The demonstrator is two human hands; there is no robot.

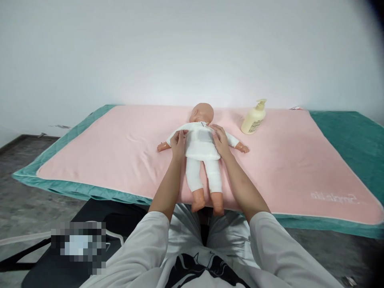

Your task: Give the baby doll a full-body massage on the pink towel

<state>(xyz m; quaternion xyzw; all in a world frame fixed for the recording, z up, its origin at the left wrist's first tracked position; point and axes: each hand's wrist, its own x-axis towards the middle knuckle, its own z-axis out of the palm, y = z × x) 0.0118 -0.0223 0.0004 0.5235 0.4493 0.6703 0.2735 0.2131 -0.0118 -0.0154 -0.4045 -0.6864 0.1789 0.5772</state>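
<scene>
A baby doll (202, 150) with a white cloth body lies flat, its arms spread and its feet at the near edge of the bed. Its bare head (204, 111) points away from me. A greyish rectangular patch (205, 135) shows on the upper torso. My left hand (178, 141) is at the torso's left side by the shoulder, fingers bent and drawn together against the doll. On the other side, my right hand (221, 141) rests along the torso with its fingers stretched out toward the shoulder. The undersides of both hands are hidden.
A cream pump bottle (253, 119) stands on the pink blanket (282, 168), to the right beyond the doll. Green bedding (345, 136) shows around the blanket. A white wall rises behind. At lower left is a black chair-like surface (51, 264) with a blurred-out item and a pale cable.
</scene>
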